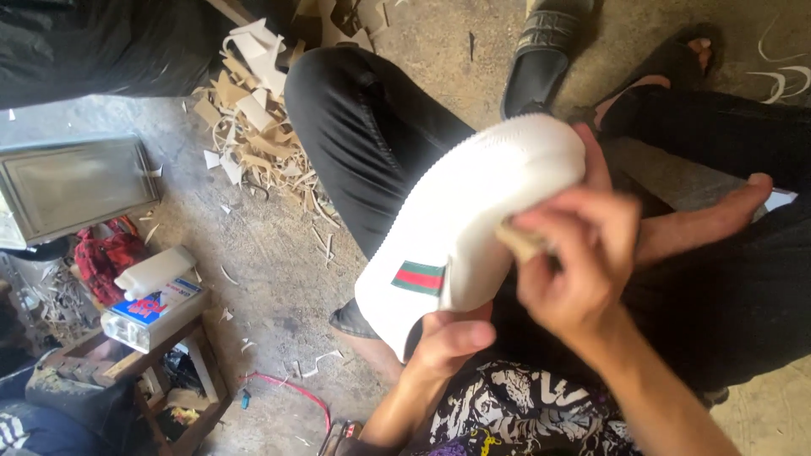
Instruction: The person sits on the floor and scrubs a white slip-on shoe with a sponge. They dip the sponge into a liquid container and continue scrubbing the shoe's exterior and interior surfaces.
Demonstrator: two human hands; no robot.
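Note:
A white knitted shoe (pixel 473 203) with a green and red striped tab (pixel 418 277) is held over my lap, sole side turned away. My left hand (pixel 449 336) grips its lower end from below. My right hand (pixel 583 266) is closed on a small tan block (pixel 519 241) and presses it against the shoe's edge. Past the right hand lies what looks like a bare foot (pixel 705 221), partly hidden by the shoe.
A leg in black trousers (pixel 363 127) crosses the concrete floor. Black sandals (pixel 541 59) lie at the top. A heap of tan offcuts (pixel 253 110) is at upper left, a metal box (pixel 76 186) left, and a wooden stool (pixel 182 363) carries a clear box (pixel 156 312).

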